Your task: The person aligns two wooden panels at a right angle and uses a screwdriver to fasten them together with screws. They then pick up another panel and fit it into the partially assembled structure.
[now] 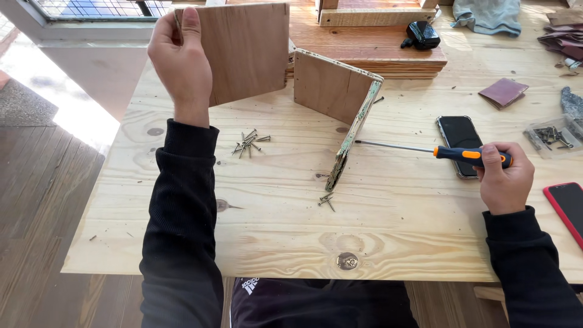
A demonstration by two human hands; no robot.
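1. While the left hand [180, 58] is gripping the square reddish-brown plywood panel [246, 51] by its left edge and holding it upright above the far left of the pale pine tabletop [395, 225], the right hand [505, 179] is clenching the orange-and-black handle of the screwdriver [434, 150] at the right.
2. The screwdriver's steel shaft is lying level, its tip touching or just beside the right-hand board of the L-shaped corner of two joined plywood boards [340, 100], which is standing on edge mid-table.
3. A heap of loose dark screws [248, 143] is lying near the left forearm; a smaller cluster of screws [327, 200] is lying just beside the near end of the corner piece.
4. A black smartphone [460, 144] is lying under the screwdriver handle; a red-cased phone [568, 209] is sitting at the right edge; a clear bag of screws [551, 136] and a folded brown sandpaper sheet [503, 92] are lying far right.
5. Risk, as judged: sideways pressure from the tip is likely to topple the unsupported corner piece, and a slipping handle is apt to strike the phone glass.
6. Risk, as judged: a sweeping sleeve is liable to scatter screws off the near edge.
7. Room: bare tabletop is lying open along the near side; stacked timber [376, 42] is crowding the far side.
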